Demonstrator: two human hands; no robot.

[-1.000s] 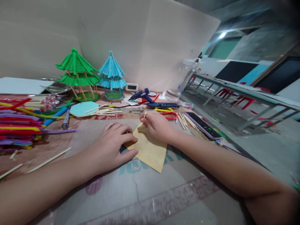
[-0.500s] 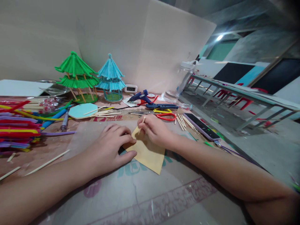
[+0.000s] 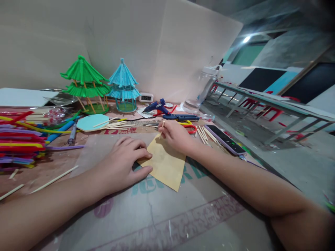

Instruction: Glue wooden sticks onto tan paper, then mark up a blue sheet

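Observation:
A yellow sheet of paper (image 3: 167, 160) lies turned at an angle on the printed plastic sheet (image 3: 157, 219). My left hand (image 3: 128, 158) rests over its left corner, fingers apart and loosely curved, with thumb and fingertips at the paper. Pinched in my right hand (image 3: 174, 136) is a short wooden stick (image 3: 163, 123), held nearly upright at the paper's far edge. The stick's lower tip is partly hidden by the fingers. Loose wooden sticks (image 3: 117, 124) lie beyond my left hand, beside a pale blue octagonal card (image 3: 92, 122).
Green (image 3: 83, 75) and blue (image 3: 122, 80) pavilion models stand at the back. A glue gun (image 3: 158, 106), scissors (image 3: 192, 128), a phone (image 3: 225, 139) and more sticks (image 3: 202, 134) lie behind and right of my right hand. Pipe cleaners (image 3: 21, 146) are piled at left.
My right hand has shifted slightly away from me and to the right with the stick, uncovering more paper. My left hand stays in place.

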